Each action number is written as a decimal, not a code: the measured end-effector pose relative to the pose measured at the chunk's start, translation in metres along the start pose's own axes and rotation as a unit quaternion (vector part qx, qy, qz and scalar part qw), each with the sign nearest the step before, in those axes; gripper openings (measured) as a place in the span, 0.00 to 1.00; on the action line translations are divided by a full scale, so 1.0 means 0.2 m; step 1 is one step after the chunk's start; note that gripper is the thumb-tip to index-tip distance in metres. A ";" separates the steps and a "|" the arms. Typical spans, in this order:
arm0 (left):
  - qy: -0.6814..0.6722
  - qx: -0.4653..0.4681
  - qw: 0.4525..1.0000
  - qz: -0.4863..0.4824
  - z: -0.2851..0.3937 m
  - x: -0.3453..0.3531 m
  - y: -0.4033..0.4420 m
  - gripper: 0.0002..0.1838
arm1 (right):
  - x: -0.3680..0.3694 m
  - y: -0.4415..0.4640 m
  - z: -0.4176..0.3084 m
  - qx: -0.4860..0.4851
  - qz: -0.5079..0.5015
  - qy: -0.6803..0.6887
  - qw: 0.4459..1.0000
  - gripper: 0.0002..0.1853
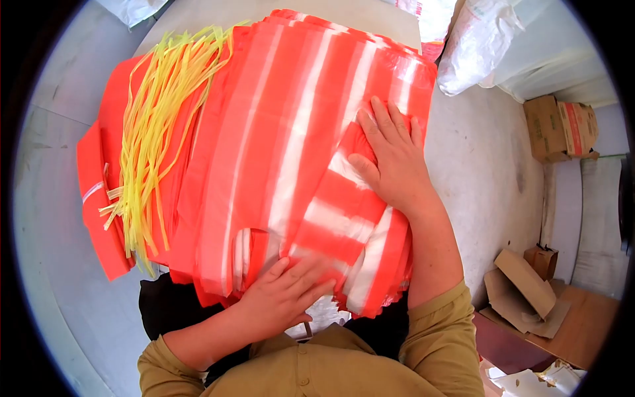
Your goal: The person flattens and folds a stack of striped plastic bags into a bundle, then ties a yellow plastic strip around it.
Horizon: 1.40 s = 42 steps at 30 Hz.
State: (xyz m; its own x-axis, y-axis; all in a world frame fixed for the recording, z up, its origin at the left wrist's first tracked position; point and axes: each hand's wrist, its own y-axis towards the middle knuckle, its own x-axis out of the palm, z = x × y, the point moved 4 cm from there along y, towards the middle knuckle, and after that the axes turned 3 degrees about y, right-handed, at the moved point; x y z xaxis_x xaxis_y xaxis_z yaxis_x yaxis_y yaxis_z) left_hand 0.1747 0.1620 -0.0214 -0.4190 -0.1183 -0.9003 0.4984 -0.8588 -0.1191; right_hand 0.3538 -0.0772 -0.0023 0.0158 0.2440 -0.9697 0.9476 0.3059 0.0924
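A thick stack of red plastic bags with clear whitish stripes lies in front of me. My right hand rests flat on its right side, fingers spread, on a folded-over striped flap. At the near edge, my left hand lies over the lower end of that flap, fingers stretched out and slightly blurred. Just beside the left hand, a cut-out handle opening shows in the bags. Neither hand grips anything visible.
A bundle of yellow plastic strips lies on the left of the stack, over more red bags. A folded red bundle with a pale tie sits farther left. White sacks stand at back right, cardboard boxes and an opened carton at right.
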 end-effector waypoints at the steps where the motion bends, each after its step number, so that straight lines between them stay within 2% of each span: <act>1: -0.012 -0.003 1.000 0.015 0.00 -0.02 0.00 0.47 | -0.01 0.00 0.00 -0.007 0.025 0.011 1.000 0.39; 3: -0.035 -0.010 0.998 0.047 0.01 -0.05 0.01 0.45 | -0.02 -0.01 -0.01 -0.021 0.077 0.033 0.996 0.35; 6: -0.058 -0.013 0.989 0.138 0.02 -0.11 0.01 0.41 | -0.09 -0.06 -0.02 0.001 0.096 0.013 0.995 0.33; 9: -0.053 -0.012 0.980 0.192 -0.01 -0.13 0.01 0.36 | -0.16 -0.13 -0.01 0.018 0.118 0.090 0.989 0.30; 10: -0.076 -0.010 0.971 0.228 -0.01 -0.20 0.02 0.28 | -0.18 -0.16 -0.01 0.035 0.116 0.108 0.987 0.30; 12: -0.089 -0.032 0.959 0.268 -0.03 -0.25 0.04 0.23 | -0.22 -0.22 -0.03 0.068 0.111 0.145 0.981 0.30; 14: -0.121 -0.049 0.940 0.316 -0.05 -0.29 0.07 0.20 | -0.23 -0.29 -0.04 0.108 0.073 0.193 0.973 0.30; 17: -0.114 -0.124 0.922 0.348 -0.08 -0.34 0.12 0.20 | -0.20 -0.38 -0.07 0.145 0.028 0.262 0.954 0.30; 28: -0.060 -0.190 0.938 0.285 -0.08 -0.33 0.23 0.22 | -0.20 -0.42 -0.08 0.118 0.005 0.289 0.950 0.29; 30: -0.058 -0.194 0.938 0.281 -0.07 -0.34 0.23 0.23 | -0.23 -0.40 -0.11 0.129 -0.010 0.321 0.938 0.30; 33: -0.084 -0.212 0.934 0.275 -0.09 -0.33 0.21 0.23 | -0.13 -0.34 -0.10 0.075 0.055 0.462 0.882 0.31; 36: -0.085 -0.223 0.934 0.266 -0.10 -0.33 0.21 0.24 | -0.15 -0.31 -0.11 0.101 0.058 0.475 0.872 0.30; 42: -0.072 -0.242 0.934 0.252 -0.09 -0.32 0.19 0.26 | -0.13 -0.34 -0.19 0.094 0.000 0.402 0.911 0.40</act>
State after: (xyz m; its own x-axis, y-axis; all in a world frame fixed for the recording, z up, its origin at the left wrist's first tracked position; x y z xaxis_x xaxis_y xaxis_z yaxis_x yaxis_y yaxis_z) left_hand 0.2332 0.1456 0.0244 -0.1192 -0.5426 -0.8315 0.9299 -0.3545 0.0981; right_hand 0.2773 -0.0687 0.0256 -0.1517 0.8626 -0.4826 0.9867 0.1614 -0.0217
